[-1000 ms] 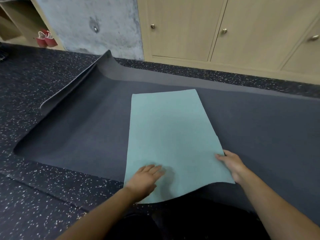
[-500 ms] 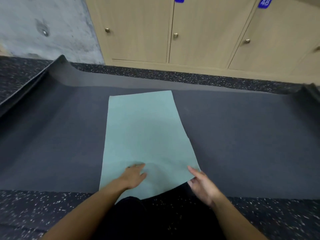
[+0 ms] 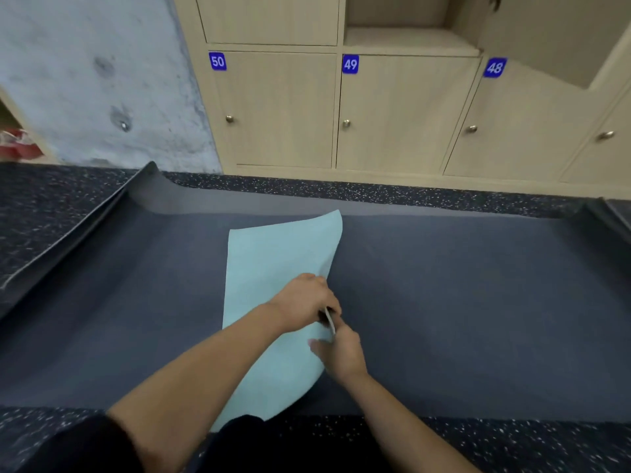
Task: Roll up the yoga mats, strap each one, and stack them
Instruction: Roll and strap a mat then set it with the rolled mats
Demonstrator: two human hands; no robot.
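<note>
A light teal mat (image 3: 269,268) lies on a wide dark grey mat (image 3: 461,302) spread over the speckled floor. The teal mat's right edge is lifted and folded over toward the left. My left hand (image 3: 304,305) grips that raised edge about halfway along it, fingers curled over it. My right hand (image 3: 341,353) is just below and also pinches the edge, thumb on the teal side. The near end of the teal mat curls up by my knees.
Wooden lockers (image 3: 403,114) numbered 50, 49 and 48 stand along the far side, one upper door open. A concrete wall (image 3: 95,80) is at the left. The dark mat's left end (image 3: 68,227) curls up, as does its right end (image 3: 607,213).
Both hands moved from the teal mat's near end to its right edge and lifted it, folding it leftward. The camera tilted up, showing more of the lockers.
</note>
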